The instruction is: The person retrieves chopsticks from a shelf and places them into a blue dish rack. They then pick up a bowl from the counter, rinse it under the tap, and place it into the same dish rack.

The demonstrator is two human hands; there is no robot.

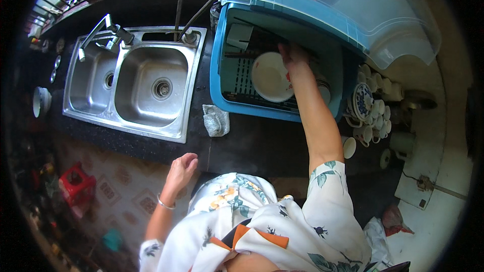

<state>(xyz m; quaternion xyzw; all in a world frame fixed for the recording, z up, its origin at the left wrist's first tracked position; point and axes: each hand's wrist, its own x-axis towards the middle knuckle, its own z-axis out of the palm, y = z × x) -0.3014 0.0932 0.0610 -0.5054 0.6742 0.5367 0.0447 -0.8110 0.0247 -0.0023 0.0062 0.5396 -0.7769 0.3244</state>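
Observation:
My right hand (pixel 295 59) reaches into a blue plastic dish box (pixel 242 107), beside the far right rim of a white bowl (pixel 273 79) with red marks. Its fingers are in shadow, so I cannot tell whether they grip anything. Behind my forearm is a stack of bowls (pixel 323 92), partly covered. A pale square container (pixel 239 36) and dark chopsticks (pixel 240 55) also lie in the box. My left hand (pixel 183 170) hangs at the counter's front edge, fingers loosely curled together and holding nothing. A folded grey cloth (pixel 216 121) lies on the counter beyond it.
A double-bowl steel sink (pixel 188 94) with a faucet (pixel 113 32) is set into the black counter (pixel 249 143) on the left. The box's clear lid (pixel 393 26) stands raised. Several cups (pixel 363 134) and a blue-and-white lidded pot (pixel 362 100) crowd the right. A red stool (pixel 77 183) is on the floor.

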